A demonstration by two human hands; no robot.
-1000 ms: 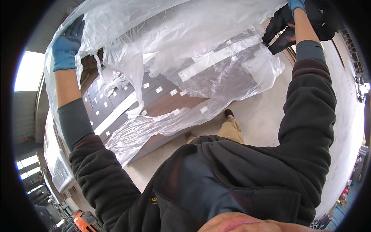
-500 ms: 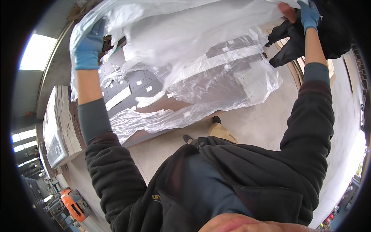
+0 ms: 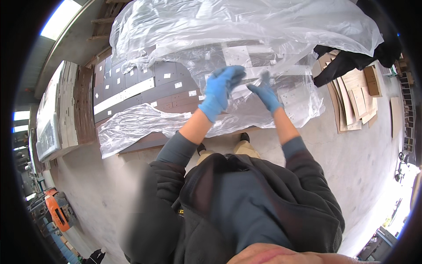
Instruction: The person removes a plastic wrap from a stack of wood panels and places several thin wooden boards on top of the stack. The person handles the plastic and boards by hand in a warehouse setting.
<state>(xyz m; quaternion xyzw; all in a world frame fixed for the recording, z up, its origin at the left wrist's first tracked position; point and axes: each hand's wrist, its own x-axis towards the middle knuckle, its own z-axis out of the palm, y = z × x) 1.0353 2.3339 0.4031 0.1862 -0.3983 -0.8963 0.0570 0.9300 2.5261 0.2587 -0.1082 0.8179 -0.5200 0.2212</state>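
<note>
Both my hands wear blue gloves and are over the near side of a large stack of flat dark panels (image 3: 169, 72) with small white labels. My left hand (image 3: 220, 90) holds nothing, its fingers pointing right and slightly blurred. Beside it, my right hand (image 3: 267, 94) is open, thumb apart from the blurred fingers. Clear plastic film (image 3: 263, 24) lies bunched over the far side of the stack, and more crumpled film runs along the near edge. Beneath my hands a thin see-through layer covers the right part of the panels.
At far right, a person's black sleeve (image 3: 338, 66) reaches by the film. Flat wooden boards (image 3: 351, 99) lie on the floor to the right. A wrapped stack of panels (image 3: 63, 110) stands at left, with an orange machine (image 3: 57, 213) nearer me.
My hands have let go of the raised plastic film and come inward and nearer to me. The film has sunk onto the far side of the stack.
</note>
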